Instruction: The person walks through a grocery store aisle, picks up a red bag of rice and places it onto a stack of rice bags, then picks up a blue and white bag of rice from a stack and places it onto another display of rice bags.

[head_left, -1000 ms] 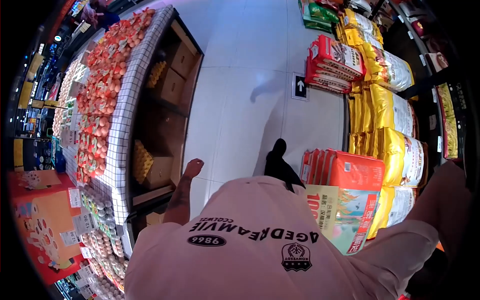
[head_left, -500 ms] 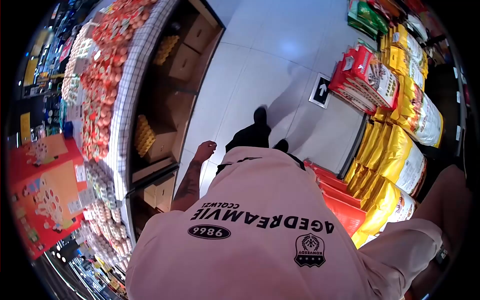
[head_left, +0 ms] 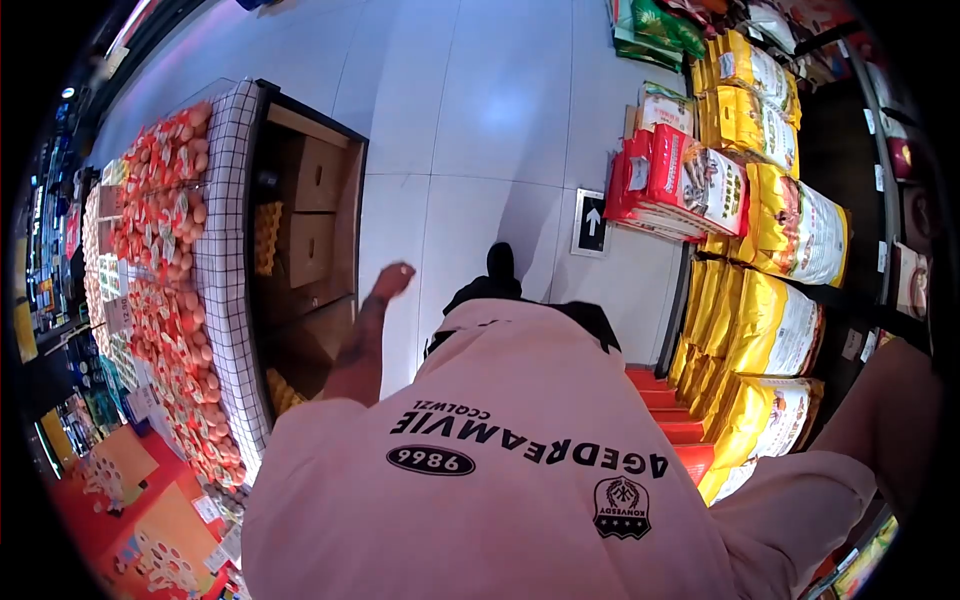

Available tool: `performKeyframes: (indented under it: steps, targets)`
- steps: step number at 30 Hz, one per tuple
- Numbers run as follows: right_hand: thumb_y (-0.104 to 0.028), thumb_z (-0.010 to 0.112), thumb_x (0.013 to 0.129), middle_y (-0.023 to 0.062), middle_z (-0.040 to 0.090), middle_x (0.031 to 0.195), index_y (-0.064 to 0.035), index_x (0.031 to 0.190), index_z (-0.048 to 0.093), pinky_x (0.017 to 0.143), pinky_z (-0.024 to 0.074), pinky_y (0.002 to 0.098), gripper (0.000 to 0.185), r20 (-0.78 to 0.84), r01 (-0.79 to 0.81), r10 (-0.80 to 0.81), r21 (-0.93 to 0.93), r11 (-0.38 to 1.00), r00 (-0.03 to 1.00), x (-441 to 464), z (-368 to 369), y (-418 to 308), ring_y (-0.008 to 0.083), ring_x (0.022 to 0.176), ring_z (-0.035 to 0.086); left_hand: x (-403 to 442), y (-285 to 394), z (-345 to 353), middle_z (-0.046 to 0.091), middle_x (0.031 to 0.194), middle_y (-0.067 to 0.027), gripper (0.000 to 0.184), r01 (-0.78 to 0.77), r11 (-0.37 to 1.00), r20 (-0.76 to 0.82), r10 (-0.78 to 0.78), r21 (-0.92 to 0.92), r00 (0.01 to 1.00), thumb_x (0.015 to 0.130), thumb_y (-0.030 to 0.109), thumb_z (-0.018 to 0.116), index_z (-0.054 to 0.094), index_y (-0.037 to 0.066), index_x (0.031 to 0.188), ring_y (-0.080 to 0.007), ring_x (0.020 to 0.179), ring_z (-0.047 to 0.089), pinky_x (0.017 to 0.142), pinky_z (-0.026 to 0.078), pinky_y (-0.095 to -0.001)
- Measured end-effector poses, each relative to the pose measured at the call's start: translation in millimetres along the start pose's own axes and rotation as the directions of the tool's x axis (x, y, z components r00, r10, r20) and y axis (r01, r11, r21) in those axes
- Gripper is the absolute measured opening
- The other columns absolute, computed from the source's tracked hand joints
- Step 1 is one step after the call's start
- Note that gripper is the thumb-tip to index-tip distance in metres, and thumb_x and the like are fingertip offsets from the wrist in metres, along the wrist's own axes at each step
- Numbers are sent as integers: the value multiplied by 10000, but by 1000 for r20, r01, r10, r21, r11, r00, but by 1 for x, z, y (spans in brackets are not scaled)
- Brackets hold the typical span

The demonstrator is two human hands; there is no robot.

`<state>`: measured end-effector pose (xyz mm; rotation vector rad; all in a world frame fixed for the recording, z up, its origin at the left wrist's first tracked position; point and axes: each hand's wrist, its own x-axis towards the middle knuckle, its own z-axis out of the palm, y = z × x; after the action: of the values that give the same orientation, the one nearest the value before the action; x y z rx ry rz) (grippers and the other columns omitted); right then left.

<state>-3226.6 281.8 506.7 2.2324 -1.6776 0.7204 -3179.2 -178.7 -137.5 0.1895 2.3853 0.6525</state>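
My left hand [head_left: 395, 281] hangs low beside the shelf unit under the egg display, over the pale floor. Its fingers are curled together, and what they hold, if anything, is too small to name. My right arm is raised at the right edge, and its hand is out of view. Closest to the left hand is the dark open shelf [head_left: 310, 215] with cardboard boxes. Bags of eggs [head_left: 165, 240] in red netting lie above it on a checked cloth [head_left: 228, 250].
Yellow bags [head_left: 780, 325] are stacked along the right, with red packages [head_left: 690, 185] beside them. A floor sign [head_left: 590, 222] bears a white arrow. Red boxes [head_left: 130, 510] stand at the lower left. My dark shoe [head_left: 501, 262] is on the tiled floor.
The view has shifted forward along the aisle and turned. The egg display now ends nearer, with more floor beyond it. My left hand has swung slightly forward, and my feet have changed position.
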Motion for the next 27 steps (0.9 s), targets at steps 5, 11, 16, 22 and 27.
performKeyframes:
  steps: [5,11,16,22,27]
  targets:
    - [-203,398,892,106,606,974,10,1026,578,776,437,271,310,29,-20,21,-29,999,999,-25,-33,74,171,885,568,98,78,-148,625,852,-77,301,177,873,-149,-271,-453,951,849,248,521,592,6,1013,-139,709,585,631,472,-269]
    - [-212,392,897,113,606,984,10,1032,577,779,439,271,319,37,42,-39,-71,997,999,-76,-76,155,173,895,571,171,130,-204,637,808,-75,321,163,923,-218,-249,-348,944,841,285,531,599,15,1001,-140,682,600,597,452,-260]
    - [-219,387,902,118,606,992,10,1037,577,782,440,272,327,15,104,-103,-115,988,995,-140,-135,220,174,903,573,194,94,-148,609,718,-72,306,276,846,-141,-375,-456,916,823,315,535,603,24,889,-150,582,568,497,439,-292]
    - [-228,380,908,125,606,1002,9,1043,577,785,441,272,337,43,142,-136,-158,977,990,-207,-197,297,176,913,575,201,141,-162,611,924,-89,346,697,432,273,-701,-573,659,835,333,510,533,57,1043,-219,750,586,628,449,-387]
    - [-236,375,912,130,606,1010,9,1049,576,788,442,272,345,24,137,-135,-171,976,991,-256,-235,361,177,921,577,276,191,-193,611,915,-90,342,598,435,197,-674,-673,712,827,330,513,529,64,1041,-207,726,582,610,442,-361]
